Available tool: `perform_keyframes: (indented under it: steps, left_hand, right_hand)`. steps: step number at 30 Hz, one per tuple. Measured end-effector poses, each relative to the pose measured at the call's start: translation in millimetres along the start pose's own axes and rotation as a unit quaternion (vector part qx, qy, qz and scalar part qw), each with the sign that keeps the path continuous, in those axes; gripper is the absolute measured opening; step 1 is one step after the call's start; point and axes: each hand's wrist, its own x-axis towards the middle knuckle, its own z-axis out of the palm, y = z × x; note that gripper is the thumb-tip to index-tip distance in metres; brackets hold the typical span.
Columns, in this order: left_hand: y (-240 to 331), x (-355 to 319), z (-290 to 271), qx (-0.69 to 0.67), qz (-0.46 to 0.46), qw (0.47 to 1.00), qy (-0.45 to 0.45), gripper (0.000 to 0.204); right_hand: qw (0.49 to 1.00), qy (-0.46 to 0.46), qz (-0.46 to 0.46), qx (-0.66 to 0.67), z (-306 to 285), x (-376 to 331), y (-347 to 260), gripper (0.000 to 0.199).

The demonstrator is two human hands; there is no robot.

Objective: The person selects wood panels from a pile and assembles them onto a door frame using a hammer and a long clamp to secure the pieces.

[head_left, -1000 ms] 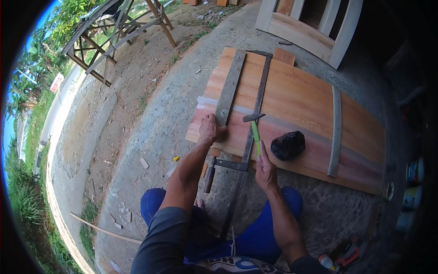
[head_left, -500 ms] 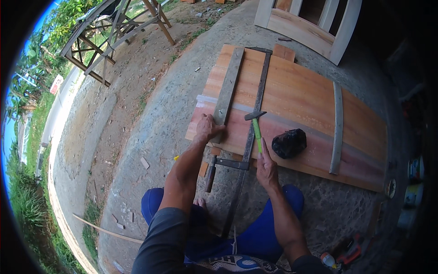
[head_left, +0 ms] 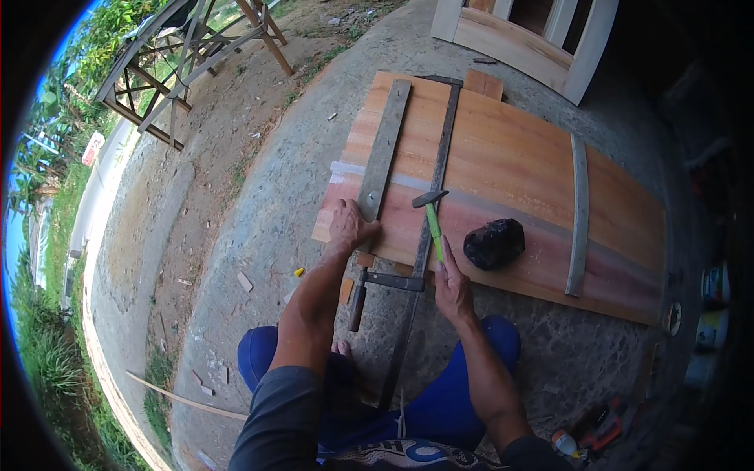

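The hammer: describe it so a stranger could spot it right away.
Find the broad wooden panel. At its near side, left of the black bundle, the right hand holds the hammer. Its bright green handle sets it apart from the dark clamp bar behind it.

an open-air woodworking area is indicated by a hammer, a long clamp, a broad wooden panel and a door-like wooden frame, all set over rough concrete bordered by greenery.
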Motion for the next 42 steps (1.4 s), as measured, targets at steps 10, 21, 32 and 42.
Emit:
perform_keyframes:
  steps: [10, 21, 32, 42]
  left_hand:
    - [0, -3, 27, 0.036, -0.023, 0.999, 0.013, 0.109]
    - [-2, -2, 34, 0.023, -0.014, 0.999, 0.028, 0.100]
    - [-1, -2, 31, 0.009, -0.020, 0.999, 0.040, 0.099]
    - [1, 4, 38, 0.000, -0.002, 0.999, 0.050, 0.099]
  right_hand:
    - [0.997, -0.018, -0.050, -0.054, 6, 5, 6, 0.058]
    - [0.978, -0.047, -0.152, -0.138, 25, 31, 26, 0.064]
    - [0.934, 0.008, -0.333, -0.130, 17, 70, -49, 0.066]
    - [0.935, -0.158, -0.142, -0.283, 42, 86, 7, 0.078]
